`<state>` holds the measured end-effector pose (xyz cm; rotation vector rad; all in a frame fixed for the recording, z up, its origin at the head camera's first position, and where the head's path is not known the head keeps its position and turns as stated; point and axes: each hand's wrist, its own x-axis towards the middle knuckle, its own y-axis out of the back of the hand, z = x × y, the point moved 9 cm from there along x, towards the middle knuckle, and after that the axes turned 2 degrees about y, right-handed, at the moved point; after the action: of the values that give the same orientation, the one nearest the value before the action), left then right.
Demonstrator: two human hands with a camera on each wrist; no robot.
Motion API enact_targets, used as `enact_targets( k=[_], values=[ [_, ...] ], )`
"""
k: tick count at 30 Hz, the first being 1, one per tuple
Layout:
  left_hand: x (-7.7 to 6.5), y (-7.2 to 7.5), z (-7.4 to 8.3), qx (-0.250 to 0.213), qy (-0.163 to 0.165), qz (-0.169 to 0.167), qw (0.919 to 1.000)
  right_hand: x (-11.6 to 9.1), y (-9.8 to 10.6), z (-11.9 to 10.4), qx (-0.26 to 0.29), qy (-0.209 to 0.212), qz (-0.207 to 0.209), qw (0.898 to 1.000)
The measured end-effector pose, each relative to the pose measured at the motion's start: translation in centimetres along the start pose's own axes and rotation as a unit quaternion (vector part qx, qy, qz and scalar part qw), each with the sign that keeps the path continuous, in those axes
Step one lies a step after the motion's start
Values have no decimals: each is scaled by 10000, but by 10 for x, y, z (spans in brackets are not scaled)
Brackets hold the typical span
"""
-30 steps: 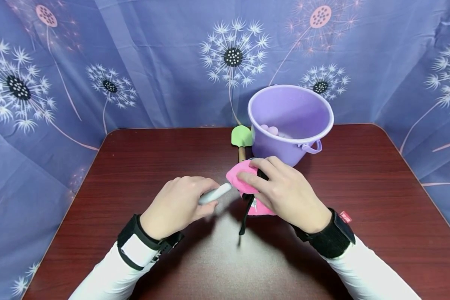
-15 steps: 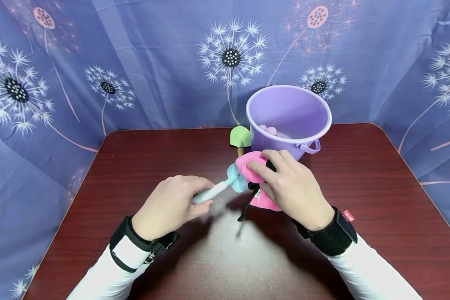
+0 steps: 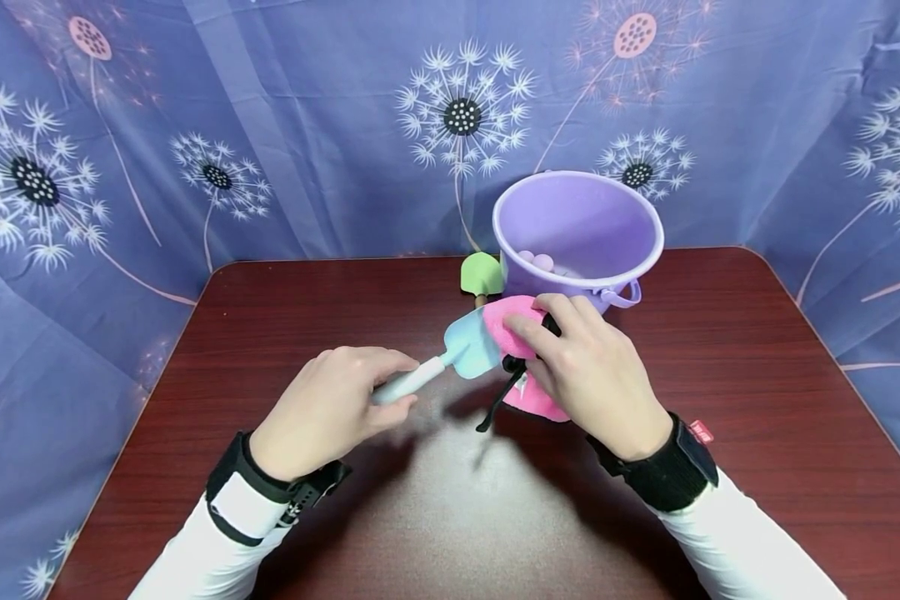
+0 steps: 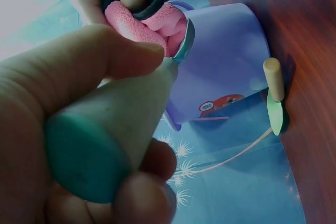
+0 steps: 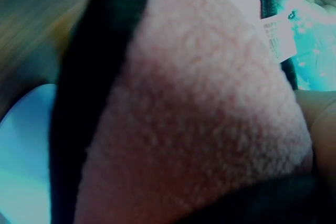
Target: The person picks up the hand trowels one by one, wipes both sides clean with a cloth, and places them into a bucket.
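Observation:
My left hand [image 3: 333,404] grips the pale handle of a small toy shovel [image 3: 471,343] with a light blue blade. Between the fingers and thumb of my right hand [image 3: 596,375] is a folded pink fleecy cloth [image 3: 536,406] with black edging, a dangling black strap and a white tag. The cloth covers the blade's far end, while the rest of the blade shows. In the left wrist view the handle's teal end cap [image 4: 86,156] faces the camera, and the pink pile lies against the blade. Fleece [image 5: 199,93] fills most of the right wrist view.
A purple bucket [image 3: 510,283] stands behind my right hand, with pink balls [image 3: 543,262] inside. Left of it lies a green toy shovel [image 3: 482,273] with a wooden handle. A blue dandelion-print curtain [image 3: 330,150] hangs behind the dark red table [image 3: 307,308].
The blue blade, covered by the cloth at first, now shows mostly bare. My left hand has drawn left with the handle; my right hand has shifted slightly up and right with the cloth.

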<state>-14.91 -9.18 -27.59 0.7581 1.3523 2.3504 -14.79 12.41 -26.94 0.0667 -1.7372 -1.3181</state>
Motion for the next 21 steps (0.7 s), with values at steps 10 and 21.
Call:
enact_targets(
  k=[10, 21],
  values=[
    [1, -4, 5, 230, -72, 109, 9997, -1, -6, -4, -258, 124, -189, 9994],
    [1, -13, 15, 637, -370, 394, 9965, 0, -16, -23, -403, 542, -384, 9970]
  ],
)
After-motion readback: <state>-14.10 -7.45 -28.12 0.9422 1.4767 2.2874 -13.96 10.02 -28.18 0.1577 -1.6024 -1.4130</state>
